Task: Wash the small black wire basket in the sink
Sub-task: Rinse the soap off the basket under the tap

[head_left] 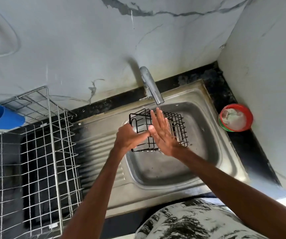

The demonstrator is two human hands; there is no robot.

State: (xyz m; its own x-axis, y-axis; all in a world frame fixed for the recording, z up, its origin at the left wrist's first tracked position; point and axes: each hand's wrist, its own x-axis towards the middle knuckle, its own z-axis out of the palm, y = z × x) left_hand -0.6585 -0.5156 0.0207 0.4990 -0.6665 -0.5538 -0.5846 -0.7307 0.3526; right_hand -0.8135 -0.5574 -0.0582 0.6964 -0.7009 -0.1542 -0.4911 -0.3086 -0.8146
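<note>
Over the back-left corner of the sink point(156, 171), under the tap point(151, 87), gripping the small black wire basket point(177, 125) with the left hand point(130, 138), laying the right hand point(163, 135) flat against its wires. Might slip from that single grip and drop into the bowl

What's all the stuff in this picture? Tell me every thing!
small black wire basket: one, black, in the sink, by the tap
stainless steel sink: one, silver, middle of view
curved chrome tap: one, silver, at the sink's back rim
large silver wire dish rack: one, silver, on the black counter left of the sink
blue plastic cup: one, blue, at the rack's far left side
round red plastic tub: one, red, white contents, counter right of the sink
left hand: one, grips the basket's left edge
right hand: one, fingers straight, flat against the basket
</note>
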